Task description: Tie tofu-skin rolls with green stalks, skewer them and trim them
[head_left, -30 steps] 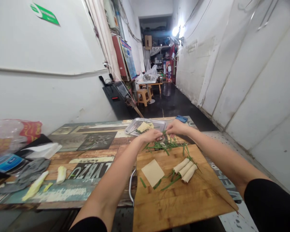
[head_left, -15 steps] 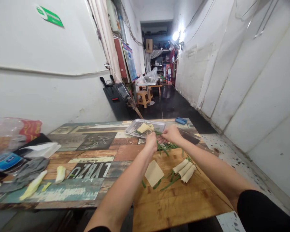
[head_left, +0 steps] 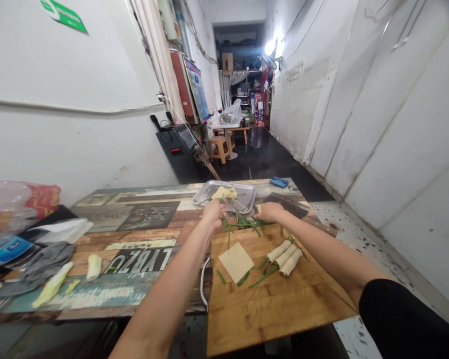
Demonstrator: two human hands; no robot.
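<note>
My left hand is closed in a pinch on a thin green chive strand above the far left corner of the wooden cutting board. My right hand rests closed on the pile of green chives at the board's far edge. A flat square tofu sheet lies mid-board. Three rolled tofu sheets, tied with green strands, lie to its right.
A metal tray with yellow pieces stands just beyond my hands. A blue object lies at the table's far right. Cloth, bags and pale vegetable pieces crowd the left end. A corridor with stools runs ahead.
My hands have drawn apart: the left pulled a chive strand away to the left, and the right dropped onto the chive pile. The camera dipped slightly.
</note>
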